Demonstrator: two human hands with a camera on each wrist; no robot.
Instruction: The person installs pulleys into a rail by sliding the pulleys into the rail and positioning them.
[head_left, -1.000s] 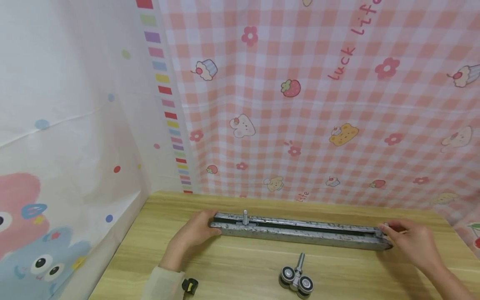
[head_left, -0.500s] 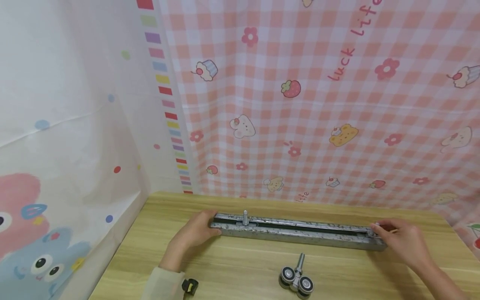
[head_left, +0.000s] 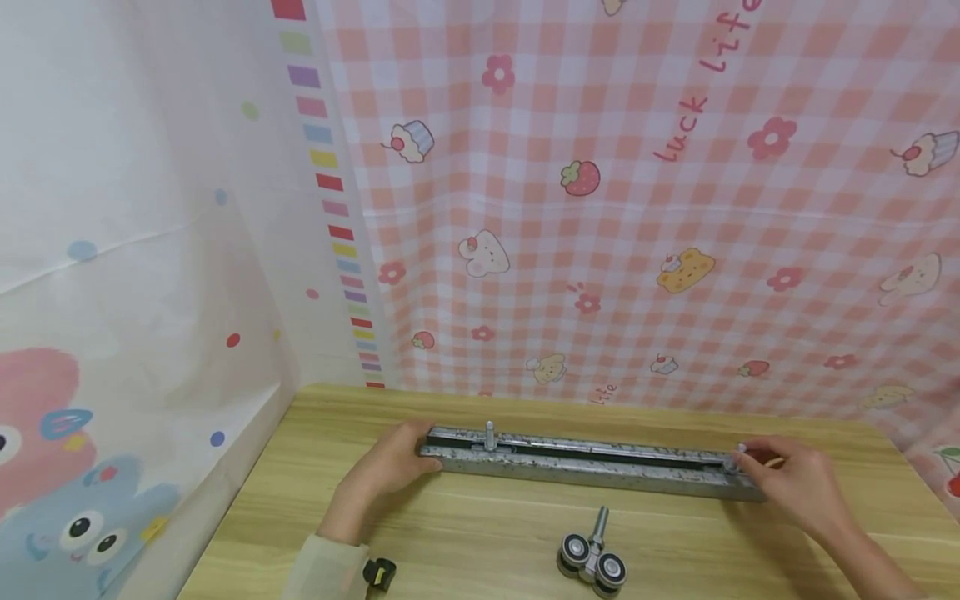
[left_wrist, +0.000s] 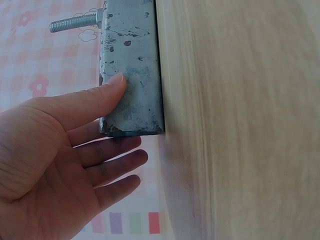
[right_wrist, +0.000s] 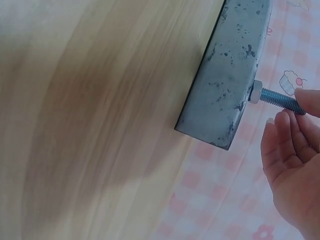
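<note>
A grey, chipped metal rail (head_left: 592,473) with a slot along its top lies across the wooden table. My left hand (head_left: 397,457) holds its left end, the thumb (left_wrist: 107,97) against the side face and the index finger partly hidden behind. Close by, a threaded bolt (head_left: 490,437) stands up from the slot; its nut also shows in the left wrist view. At the right end, my right hand (head_left: 798,479) pinches the tip of another bolt (right_wrist: 280,99) with a hex nut at its base. Whatever carries these bolts inside the rail is mostly hidden.
A loose trolley roller (head_left: 592,560) with black-and-silver wheels and a bolt lies in front of the rail. A small black object (head_left: 380,573) sits by the left sleeve. A pink checked cloth (head_left: 585,250) hangs behind the table (head_left: 465,533).
My right hand has moved left, bringing the pinched bolt along the slot from the rail's right end. The left hand and the other bolt stay in place.
</note>
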